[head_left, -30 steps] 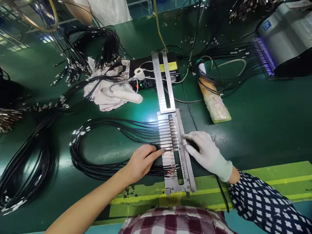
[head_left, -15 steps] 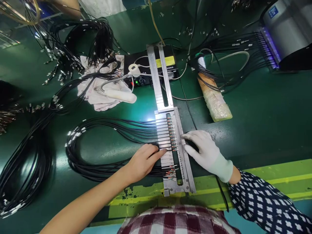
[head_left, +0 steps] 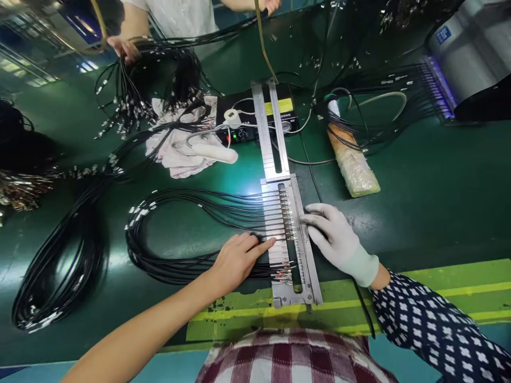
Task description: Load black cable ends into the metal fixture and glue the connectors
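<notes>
My bare left hand [head_left: 236, 259] lies over the slotted metal fixture's left edge. One digit stretches onto the slots, and the others curl round a black cable [head_left: 281, 237]. Several more black cables [head_left: 243, 208] sit side by side in the upper slots, their stripped ends over the long opening. Other loose cable ends [head_left: 282, 273] lie bunched across the fixture's lower part. In a white glove with dark fingertips, my right hand [head_left: 338, 236] rests against the right-hand bar of the metal fixture [head_left: 310, 266]. Its fingers are apart and hold nothing.
Beyond the fixture are a black control box [head_left: 243, 133], a white cloth [head_left: 175, 159] and a wrapped roll [head_left: 353, 165]. A grey machine [head_left: 471, 58] with violet light stands at the right. Cable bundles [head_left: 59, 266] lie left. Across the table, another person's hand [head_left: 124, 49] holds cables.
The view has shifted, bringing the other person's hands into sight. The digit of my left hand now lies straighter on the slots. My right hand's fingers have spread slightly along the bar.
</notes>
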A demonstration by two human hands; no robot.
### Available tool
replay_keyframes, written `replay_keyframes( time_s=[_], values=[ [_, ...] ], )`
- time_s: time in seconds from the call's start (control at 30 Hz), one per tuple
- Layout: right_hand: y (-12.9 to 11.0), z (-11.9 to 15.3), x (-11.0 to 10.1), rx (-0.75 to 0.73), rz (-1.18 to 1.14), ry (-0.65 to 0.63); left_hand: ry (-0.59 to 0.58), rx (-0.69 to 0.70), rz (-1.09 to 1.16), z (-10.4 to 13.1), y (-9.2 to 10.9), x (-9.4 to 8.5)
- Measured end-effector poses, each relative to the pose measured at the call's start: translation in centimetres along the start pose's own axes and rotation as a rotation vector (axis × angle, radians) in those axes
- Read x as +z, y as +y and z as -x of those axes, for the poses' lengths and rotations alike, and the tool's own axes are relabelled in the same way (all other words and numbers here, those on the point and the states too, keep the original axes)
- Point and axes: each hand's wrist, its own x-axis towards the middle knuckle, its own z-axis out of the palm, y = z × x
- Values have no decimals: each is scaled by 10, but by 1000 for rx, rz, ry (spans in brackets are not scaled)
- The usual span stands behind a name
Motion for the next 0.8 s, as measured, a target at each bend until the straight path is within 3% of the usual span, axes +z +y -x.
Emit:
replay_keyframes(
  time_s=[0.17,0.27,0.37,0.6,0.8],
  values=[
    [-6,19,2,-111,-30,4,-103,-157,341,12,13,-18],
    [-10,26,2,-50,-110,-5,-156,-278,572,21,16,-25],
    [-12,24,1,16,-211,11,-149,-319,649,25,15,-26],
    [-11,19,1,47,-264,11,44,-283,618,14,15,-20],
    [-10,19,1,69,-278,10,157,-162,553,-6,21,-5]
  ],
)
